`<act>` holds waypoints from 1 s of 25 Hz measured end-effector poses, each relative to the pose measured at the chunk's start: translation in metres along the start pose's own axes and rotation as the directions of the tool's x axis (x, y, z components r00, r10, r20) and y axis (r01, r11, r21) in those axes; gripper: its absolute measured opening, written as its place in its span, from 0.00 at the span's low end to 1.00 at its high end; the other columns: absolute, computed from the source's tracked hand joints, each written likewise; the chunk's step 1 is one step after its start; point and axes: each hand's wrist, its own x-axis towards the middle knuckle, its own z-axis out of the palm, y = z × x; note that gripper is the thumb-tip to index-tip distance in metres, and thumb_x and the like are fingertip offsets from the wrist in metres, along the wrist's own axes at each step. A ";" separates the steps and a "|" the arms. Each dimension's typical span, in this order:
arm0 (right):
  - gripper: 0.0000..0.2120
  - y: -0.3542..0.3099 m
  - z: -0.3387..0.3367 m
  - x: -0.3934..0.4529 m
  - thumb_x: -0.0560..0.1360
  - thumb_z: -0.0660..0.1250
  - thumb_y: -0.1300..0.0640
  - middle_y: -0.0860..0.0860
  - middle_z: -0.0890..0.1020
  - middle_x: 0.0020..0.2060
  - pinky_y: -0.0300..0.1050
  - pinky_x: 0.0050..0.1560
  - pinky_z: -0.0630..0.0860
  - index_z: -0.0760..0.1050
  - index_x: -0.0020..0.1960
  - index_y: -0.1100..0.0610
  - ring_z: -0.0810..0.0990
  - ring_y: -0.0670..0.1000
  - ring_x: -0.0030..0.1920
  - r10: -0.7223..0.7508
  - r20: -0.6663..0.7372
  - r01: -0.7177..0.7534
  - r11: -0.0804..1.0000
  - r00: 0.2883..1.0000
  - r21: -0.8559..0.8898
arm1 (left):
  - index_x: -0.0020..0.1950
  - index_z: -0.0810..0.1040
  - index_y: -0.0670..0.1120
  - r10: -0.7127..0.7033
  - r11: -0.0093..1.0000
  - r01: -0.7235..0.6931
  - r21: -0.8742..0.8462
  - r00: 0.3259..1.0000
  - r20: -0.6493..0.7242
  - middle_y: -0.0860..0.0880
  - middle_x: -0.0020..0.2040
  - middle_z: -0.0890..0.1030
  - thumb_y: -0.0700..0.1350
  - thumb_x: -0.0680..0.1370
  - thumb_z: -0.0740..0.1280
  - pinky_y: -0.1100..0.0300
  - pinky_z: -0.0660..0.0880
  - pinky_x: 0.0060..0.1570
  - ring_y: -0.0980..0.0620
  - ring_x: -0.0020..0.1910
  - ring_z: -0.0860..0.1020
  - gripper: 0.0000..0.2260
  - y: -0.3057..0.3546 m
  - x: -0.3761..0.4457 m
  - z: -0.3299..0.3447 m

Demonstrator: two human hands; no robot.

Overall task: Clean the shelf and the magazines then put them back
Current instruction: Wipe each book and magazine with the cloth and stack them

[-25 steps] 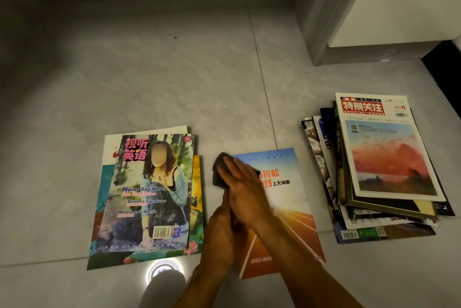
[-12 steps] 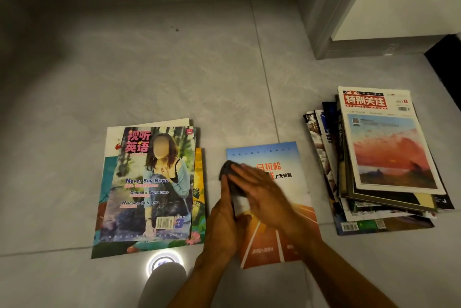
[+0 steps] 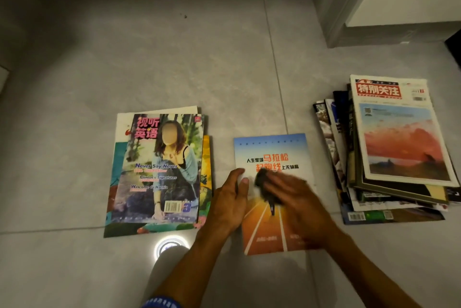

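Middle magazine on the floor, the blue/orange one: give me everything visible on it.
The middle magazine lies flat on the grey floor tiles, face up: glossy cover, blue sky above an orange running track, Chinese title. The left hand steadies its left edge; the right hand presses a dark cloth onto it.

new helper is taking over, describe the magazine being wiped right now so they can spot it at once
On the grey tiled floor, between two magazine piles, one magazine lies alone. It alone has a blue-sky cover over an orange running track, with both hands on it.
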 end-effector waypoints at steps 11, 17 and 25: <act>0.34 -0.017 0.005 -0.056 0.74 0.68 0.55 0.47 0.60 0.74 0.62 0.69 0.66 0.58 0.75 0.46 0.59 0.52 0.74 0.074 -0.179 -0.079 0.997 0.981 -0.019 | 0.72 0.62 0.58 -0.007 0.998 0.007 0.055 1.000 0.005 0.45 0.64 0.77 0.42 0.82 0.60 0.51 0.78 0.57 0.48 0.57 0.79 0.21 -0.009 -0.002 0.004; 0.44 -0.053 0.029 -0.055 0.69 0.73 0.47 0.45 0.53 0.78 0.54 0.71 0.64 0.51 0.78 0.45 0.57 0.52 0.75 -0.170 0.044 0.172 0.984 0.984 -0.044 | 0.78 0.47 0.59 -0.019 1.000 0.019 0.012 0.999 0.041 0.46 0.68 0.75 0.41 0.80 0.63 0.48 0.75 0.62 0.47 0.62 0.77 0.34 -0.013 -0.002 0.006; 0.30 0.021 -0.014 0.115 0.74 0.60 0.73 0.50 0.65 0.74 0.62 0.70 0.63 0.67 0.73 0.53 0.63 0.57 0.74 0.152 -0.077 -0.133 0.969 0.985 0.208 | 0.79 0.45 0.54 -0.057 0.997 0.055 0.060 0.998 0.030 0.45 0.70 0.72 0.42 0.81 0.61 0.55 0.71 0.64 0.49 0.65 0.73 0.32 -0.011 -0.002 0.002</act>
